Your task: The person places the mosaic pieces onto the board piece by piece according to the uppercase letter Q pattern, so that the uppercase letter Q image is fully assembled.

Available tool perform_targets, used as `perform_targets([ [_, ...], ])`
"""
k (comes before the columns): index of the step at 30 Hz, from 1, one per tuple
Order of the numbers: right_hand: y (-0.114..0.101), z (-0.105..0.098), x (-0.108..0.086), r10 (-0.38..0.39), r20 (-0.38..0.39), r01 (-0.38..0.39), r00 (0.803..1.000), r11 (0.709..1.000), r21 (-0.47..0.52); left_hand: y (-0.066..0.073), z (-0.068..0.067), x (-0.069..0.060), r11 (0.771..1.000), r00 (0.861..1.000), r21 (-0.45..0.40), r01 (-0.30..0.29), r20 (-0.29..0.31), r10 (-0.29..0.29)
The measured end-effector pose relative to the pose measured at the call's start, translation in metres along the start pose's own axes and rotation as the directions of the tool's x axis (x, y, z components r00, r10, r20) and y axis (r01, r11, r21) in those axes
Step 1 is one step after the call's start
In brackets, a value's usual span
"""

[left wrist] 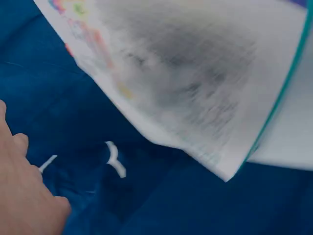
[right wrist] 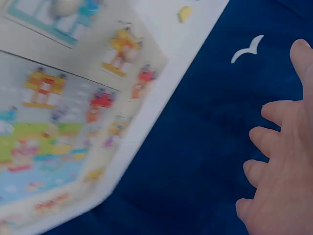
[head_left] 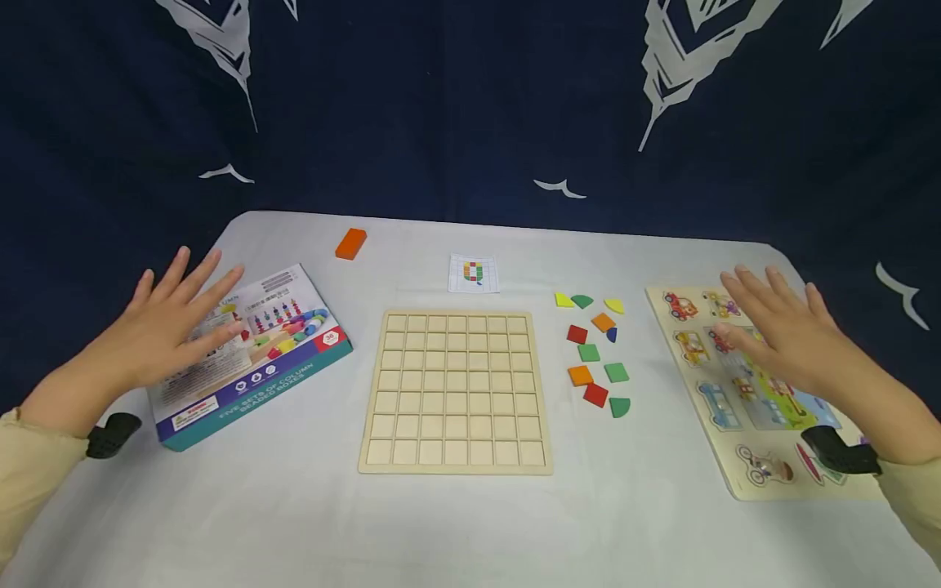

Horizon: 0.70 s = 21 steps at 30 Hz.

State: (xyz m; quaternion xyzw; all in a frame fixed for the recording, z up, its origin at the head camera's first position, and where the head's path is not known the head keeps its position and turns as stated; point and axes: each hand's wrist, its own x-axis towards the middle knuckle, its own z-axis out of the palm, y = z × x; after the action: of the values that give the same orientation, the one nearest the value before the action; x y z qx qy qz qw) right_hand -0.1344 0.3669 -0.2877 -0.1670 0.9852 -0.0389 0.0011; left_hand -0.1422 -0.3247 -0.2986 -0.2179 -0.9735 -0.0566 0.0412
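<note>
My left hand point(head_left: 171, 327), fingers spread and straight, is over a boxed bead toy point(head_left: 253, 351) at the table's left; it holds nothing. On the other side my right hand point(head_left: 790, 331), also spread, is above a wooden vehicle puzzle board point(head_left: 702, 392) and grips nothing. Between them lies a wooden grid board point(head_left: 456, 381) with bare square cells. Right of the grid are several small flat pieces: red squares point(head_left: 596, 395), green squares point(head_left: 617, 372), orange squares point(head_left: 580, 376), green quarter-rounds point(head_left: 620, 407), yellow pieces point(head_left: 614, 305) and a blue piece point(head_left: 612, 335).
A small card point(head_left: 474, 274) with a coloured grid pattern lies behind the grid board. An orange block point(head_left: 350, 243) sits near the back edge of the white-covered table point(head_left: 456, 531). Dark blue cloth point(head_left: 441, 106) with white prints hangs behind.
</note>
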Motion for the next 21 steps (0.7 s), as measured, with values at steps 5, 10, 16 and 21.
perform_targets([
  [5, -0.012, -0.028, 0.008, 0.02, 0.027, -0.018, 0.999, 0.998, -0.059, 0.017, -0.031, 0.015, 1.0, 1.0, 0.01, -0.021, 0.007, 0.021],
  [10, -0.035, -0.049, 0.015, 0.064, 0.09, -0.066, 0.994, 0.998, 0.01, 0.064, -0.051, 0.022, 0.986, 0.996, -0.139, -0.087, -0.048, 0.081],
  [16, -0.071, -0.031, 0.008, 0.037, -0.019, -0.031, 0.999, 0.962, 0.272, 0.124, -0.021, 0.02, 0.865, 0.978, -0.455, -0.21, -0.108, 0.181],
  [21, -0.09, 0.011, 0.007, -0.045, -0.081, 0.077, 0.996, 0.892, 0.446, 0.147, 0.025, 0.023, 0.752, 0.967, -0.624, -0.21, -0.019, 0.254],
])
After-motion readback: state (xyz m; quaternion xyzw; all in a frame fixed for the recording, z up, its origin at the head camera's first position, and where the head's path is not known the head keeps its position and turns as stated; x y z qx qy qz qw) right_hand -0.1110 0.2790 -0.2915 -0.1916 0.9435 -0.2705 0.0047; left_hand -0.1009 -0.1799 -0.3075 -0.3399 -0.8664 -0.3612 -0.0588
